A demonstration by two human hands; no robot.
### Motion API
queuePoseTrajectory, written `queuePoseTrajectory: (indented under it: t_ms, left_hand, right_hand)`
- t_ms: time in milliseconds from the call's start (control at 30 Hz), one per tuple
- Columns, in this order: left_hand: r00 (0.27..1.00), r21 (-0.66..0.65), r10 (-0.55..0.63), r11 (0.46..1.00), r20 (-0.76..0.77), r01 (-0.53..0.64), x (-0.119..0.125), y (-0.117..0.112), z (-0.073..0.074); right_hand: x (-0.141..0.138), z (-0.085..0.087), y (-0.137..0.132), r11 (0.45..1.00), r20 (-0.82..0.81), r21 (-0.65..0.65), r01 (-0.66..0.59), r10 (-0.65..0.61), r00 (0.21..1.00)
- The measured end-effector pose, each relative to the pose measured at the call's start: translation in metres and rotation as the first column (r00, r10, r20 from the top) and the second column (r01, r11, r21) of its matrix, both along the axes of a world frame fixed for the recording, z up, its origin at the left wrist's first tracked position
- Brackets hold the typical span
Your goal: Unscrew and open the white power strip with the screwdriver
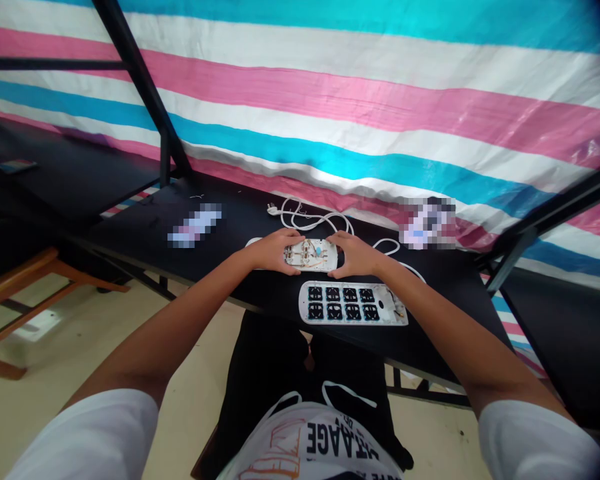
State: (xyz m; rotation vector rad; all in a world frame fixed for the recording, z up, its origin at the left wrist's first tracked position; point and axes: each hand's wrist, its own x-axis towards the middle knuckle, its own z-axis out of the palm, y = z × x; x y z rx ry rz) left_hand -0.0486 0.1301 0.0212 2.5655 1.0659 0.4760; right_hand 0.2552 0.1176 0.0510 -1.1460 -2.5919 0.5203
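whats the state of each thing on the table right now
power strip base: open, wiring exposed, held at both ends
socket cover: detached, lying flat on the black table
power cord: loosely coiled, plug lying unplugged
left hand: gripping the base's left end
right hand: gripping the base's right end

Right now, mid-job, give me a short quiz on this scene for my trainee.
1. True or false: the left hand and right hand both grip the wired strip half.
2. Where does the socket cover lie? A) on the black table, nearer the person than the hands; B) on the floor; C) in the left hand.
3. What colour is the cord behind the hands?
Key: 1 true; 2 A; 3 white.
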Motion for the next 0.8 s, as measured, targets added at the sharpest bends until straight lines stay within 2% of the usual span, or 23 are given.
queuePoseTrajectory:
  t_ms: [233,467,633,800]
  left_hand:
    - [1.000,-0.003,0.000,1.000,-0.006,0.000,-0.0002,0.0004,-0.0017]
    - [1.000,0.007,0.005,1.000,-0.015,-0.005,0.0013,-0.0008,-0.0007]
    - [1.000,-0.001,0.002,1.000,-0.007,-0.002,0.0002,-0.0008,0.0002]
    - [1.000,0.010,-0.009,1.000,-0.007,0.009,0.0010,0.0002,-0.0014]
  right_hand:
    - [0.0016,-0.0017,0.0020,1.000,0.003,-0.007,-0.022,0.022,1.000]
    - [-0.0004,-0.0044,0.0014,1.000,0.011,0.001,0.011,-0.011,1.000]
    - [0.0036,-0.0014,0.0024,0.999,-0.024,-0.029,-0.019,0.018,1.000]
    - [0.0009,0.0013,-0.0012,1.000,0.014,-0.024,-0.017,0.017,1.000]
